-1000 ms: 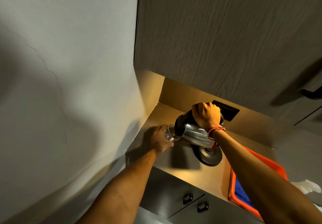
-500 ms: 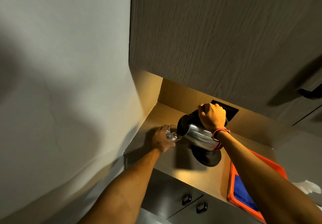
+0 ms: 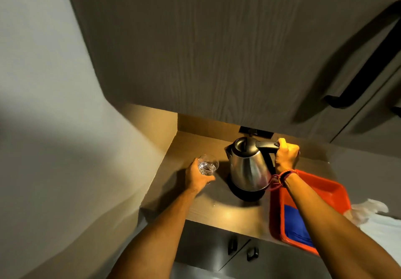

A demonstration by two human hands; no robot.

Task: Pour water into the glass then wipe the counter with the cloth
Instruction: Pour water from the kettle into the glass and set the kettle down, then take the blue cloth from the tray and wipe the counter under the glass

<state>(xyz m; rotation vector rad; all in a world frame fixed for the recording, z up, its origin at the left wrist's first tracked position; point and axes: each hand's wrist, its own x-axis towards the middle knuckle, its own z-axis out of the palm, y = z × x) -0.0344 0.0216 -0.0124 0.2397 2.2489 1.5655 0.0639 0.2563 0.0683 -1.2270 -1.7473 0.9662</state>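
pour appears done: left hand [image 3: 198, 178] grips the watered glass [image 3: 207, 167], right hand [image 3: 286, 156] clasps the upright kettle [image 3: 247, 168]; wiping remains.

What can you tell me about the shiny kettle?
The kettle looks like shiny silver metal with a dark lid, a small spout on its left and a dark handle on its right. It stands upright on its round black base on the counter. The right hand grips the handle. A glass is just left of it, not touching.
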